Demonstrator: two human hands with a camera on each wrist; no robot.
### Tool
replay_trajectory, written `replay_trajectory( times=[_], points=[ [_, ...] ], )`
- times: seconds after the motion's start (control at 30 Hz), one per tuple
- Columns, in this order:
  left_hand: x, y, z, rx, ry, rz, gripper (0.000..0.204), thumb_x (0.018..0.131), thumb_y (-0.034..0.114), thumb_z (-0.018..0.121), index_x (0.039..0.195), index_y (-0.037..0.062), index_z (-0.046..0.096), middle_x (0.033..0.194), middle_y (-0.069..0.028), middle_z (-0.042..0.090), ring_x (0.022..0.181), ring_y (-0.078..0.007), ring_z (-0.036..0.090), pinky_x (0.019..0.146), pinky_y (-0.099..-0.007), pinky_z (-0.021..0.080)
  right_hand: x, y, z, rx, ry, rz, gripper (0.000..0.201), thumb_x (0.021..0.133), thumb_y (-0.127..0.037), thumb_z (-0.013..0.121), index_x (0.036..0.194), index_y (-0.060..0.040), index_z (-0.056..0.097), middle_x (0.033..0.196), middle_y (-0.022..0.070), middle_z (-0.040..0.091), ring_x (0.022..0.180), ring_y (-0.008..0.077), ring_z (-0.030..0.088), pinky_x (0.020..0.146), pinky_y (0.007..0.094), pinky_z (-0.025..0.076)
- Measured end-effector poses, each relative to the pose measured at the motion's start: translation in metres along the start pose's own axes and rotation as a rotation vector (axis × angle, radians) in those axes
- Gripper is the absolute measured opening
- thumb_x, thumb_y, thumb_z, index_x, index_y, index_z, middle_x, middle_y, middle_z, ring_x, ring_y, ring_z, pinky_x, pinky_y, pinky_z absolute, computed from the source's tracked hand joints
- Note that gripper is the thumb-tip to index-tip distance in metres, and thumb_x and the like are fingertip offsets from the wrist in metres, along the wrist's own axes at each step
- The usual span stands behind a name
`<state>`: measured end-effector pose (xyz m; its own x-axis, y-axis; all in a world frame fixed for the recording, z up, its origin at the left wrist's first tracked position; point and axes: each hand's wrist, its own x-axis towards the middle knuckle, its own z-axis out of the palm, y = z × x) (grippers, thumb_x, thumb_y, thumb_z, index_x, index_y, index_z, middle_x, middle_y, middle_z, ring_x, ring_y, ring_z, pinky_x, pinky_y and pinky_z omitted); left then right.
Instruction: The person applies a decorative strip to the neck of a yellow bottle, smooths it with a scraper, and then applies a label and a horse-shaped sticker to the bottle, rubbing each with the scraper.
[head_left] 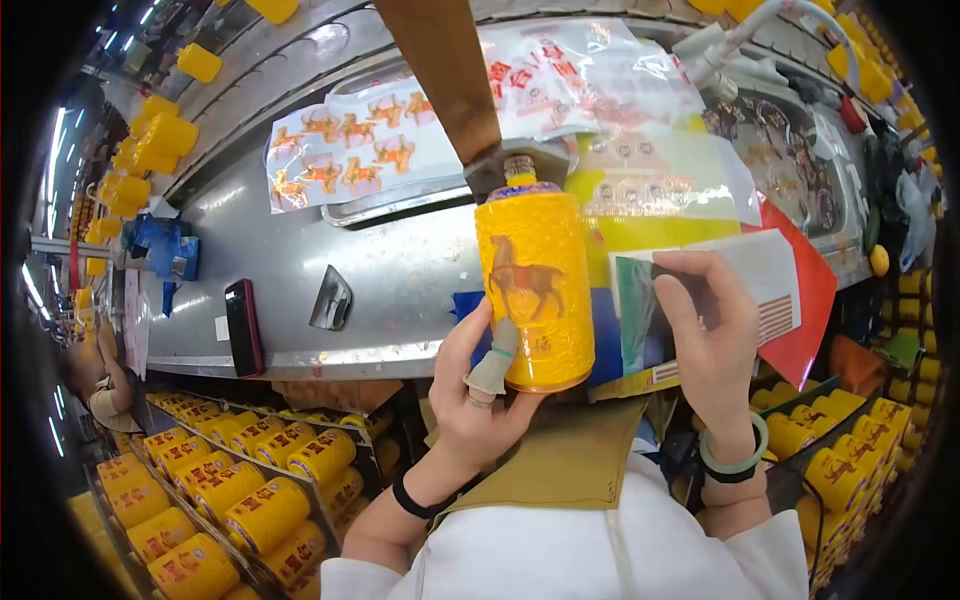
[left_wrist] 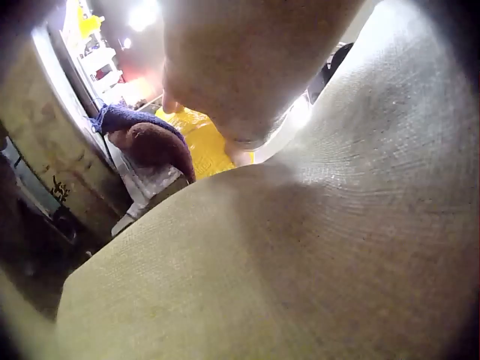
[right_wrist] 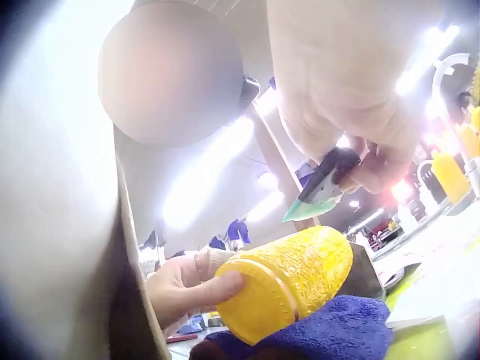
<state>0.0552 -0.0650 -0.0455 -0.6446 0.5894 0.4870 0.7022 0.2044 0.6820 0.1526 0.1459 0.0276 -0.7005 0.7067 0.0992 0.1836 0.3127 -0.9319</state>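
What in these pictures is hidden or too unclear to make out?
- Head view: the yellow bottle has its base hidden by the left hand; its top meets a metal fixture.
- Head view: the print on the label sheet in the right hand is too small to read.
- Left wrist view: a blurred sleeve fills most of the frame.
- Right wrist view: glare whitens the background.

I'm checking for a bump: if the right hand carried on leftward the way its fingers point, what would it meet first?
Most likely the yellow bottle held by the left hand. The right hand, pinching a green sheet, sits just beside it; depth is unclear.
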Motion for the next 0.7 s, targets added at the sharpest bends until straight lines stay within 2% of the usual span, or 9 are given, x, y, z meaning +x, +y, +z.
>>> replay_trajectory(
  times=[0.13, 0.2, 0.23, 0.37, 0.47, 0.53, 0.63, 0.67, 0.7],
  points=[
    [0.03, 0.029, -0.017, 0.132, -0.04, -0.062, 0.086, 0.067, 0.037, 0.097, 0.138, 0.0012, 0.062, 0.155, -0.0287, 0.041, 0.138, -0.0485, 0.046, 0.112, -0.0546, 0.042, 0.006, -0.006, 0.0, 0.044, -0.014, 0.02, 0.013, 0.098, -0.003, 0.07, 0.11, 0.003, 0.069, 0.092, 0.0046, 0.069, 0.082, 0.008, 0.063, 0.074, 0.0241, 0.051],
    [0.045, 0.035, -0.02, 0.292, -0.228, -0.032, 0.098, 0.062, 0.048, 0.096, 0.144, 0.0076, 0.061, 0.162, -0.0312, 0.029, 0.145, -0.0523, 0.033, 0.117, -0.0581, 0.035, 0.004, -0.003, 0.004, 0.098, -0.022, 0.032, 0.015, 0.097, -0.003, 0.07, 0.111, 0.0034, 0.069, 0.093, 0.0053, 0.068, 0.082, 0.009, 0.063, 0.074, 0.0244, 0.051],
    [0.049, 0.035, -0.02, 0.301, -0.267, -0.047, 0.094, 0.063, 0.047, 0.094, 0.147, 0.0179, 0.062, 0.161, -0.0331, 0.03, 0.144, -0.0528, 0.033, 0.117, -0.0586, 0.035, 0.004, 0.0, 0.006, 0.109, -0.033, 0.027, 0.015, 0.097, -0.003, 0.07, 0.111, 0.0036, 0.069, 0.093, 0.0057, 0.067, 0.081, 0.0094, 0.063, 0.074, 0.0244, 0.05],
    [0.059, 0.037, -0.013, 0.434, -0.259, 0.041, 0.096, 0.062, 0.05, 0.096, 0.146, 0.019, 0.062, 0.162, -0.0349, 0.027, 0.147, -0.0542, 0.029, 0.116, -0.0578, 0.035, 0.004, 0.004, 0.005, 0.113, -0.062, 0.045, 0.017, 0.098, -0.004, 0.071, 0.112, 0.004, 0.069, 0.095, 0.0067, 0.066, 0.082, 0.0104, 0.063, 0.076, 0.025, 0.051],
    [0.061, 0.04, -0.01, 0.457, -0.287, 0.042, 0.091, 0.062, 0.044, 0.096, 0.145, 0.026, 0.064, 0.163, -0.0346, 0.027, 0.148, -0.0545, 0.028, 0.117, -0.0573, 0.035, 0.006, 0.005, 0.004, 0.128, -0.076, 0.071, 0.018, 0.098, -0.005, 0.071, 0.114, 0.004, 0.069, 0.096, 0.0068, 0.067, 0.084, 0.0106, 0.063, 0.077, 0.0258, 0.051],
    [0.061, 0.042, -0.007, 0.447, -0.314, 0.033, 0.071, 0.065, 0.042, 0.092, 0.133, 0.0324, 0.073, 0.163, -0.033, 0.029, 0.147, -0.0512, 0.031, 0.118, -0.0599, 0.034, 0.008, 0.006, 0.004, 0.142, -0.088, 0.088, 0.02, 0.098, -0.006, 0.071, 0.115, 0.004, 0.069, 0.098, 0.0069, 0.067, 0.084, 0.0108, 0.062, 0.077, 0.0261, 0.051],
    [0.053, 0.037, -0.006, 0.386, -0.241, 0.114, 0.096, 0.064, 0.035, 0.099, 0.15, 0.0208, 0.059, 0.164, -0.032, 0.027, 0.146, -0.0514, 0.035, 0.118, -0.0542, 0.037, 0.011, 0.006, 0.007, 0.141, -0.081, 0.04, 0.022, 0.098, -0.003, 0.069, 0.119, 0.0033, 0.068, 0.101, 0.0097, 0.066, 0.088, 0.0153, 0.063, 0.079, 0.0289, 0.051],
    [0.048, 0.033, -0.003, 0.388, -0.237, 0.113, 0.096, 0.064, 0.035, 0.099, 0.15, 0.0208, 0.059, 0.164, -0.032, 0.027, 0.146, -0.0514, 0.035, 0.118, -0.0542, 0.037, 0.014, 0.003, 0.008, 0.081, -0.108, -0.032, 0.024, 0.097, 0.0, 0.067, 0.121, 0.0022, 0.068, 0.102, 0.0113, 0.066, 0.09, 0.019, 0.064, 0.081, 0.0307, 0.052],
    [0.042, 0.027, 0.001, 0.119, -0.109, -0.045, 0.103, 0.064, 0.032, 0.1, 0.153, 0.0137, 0.053, 0.163, -0.0306, 0.03, 0.144, -0.0468, 0.04, 0.117, -0.0517, 0.038, 0.016, 0.0, 0.008, 0.021, -0.136, -0.102, 0.026, 0.096, 0.002, 0.065, 0.122, 0.0011, 0.068, 0.103, 0.013, 0.065, 0.093, 0.0227, 0.065, 0.083, 0.0325, 0.052]
  ],
)
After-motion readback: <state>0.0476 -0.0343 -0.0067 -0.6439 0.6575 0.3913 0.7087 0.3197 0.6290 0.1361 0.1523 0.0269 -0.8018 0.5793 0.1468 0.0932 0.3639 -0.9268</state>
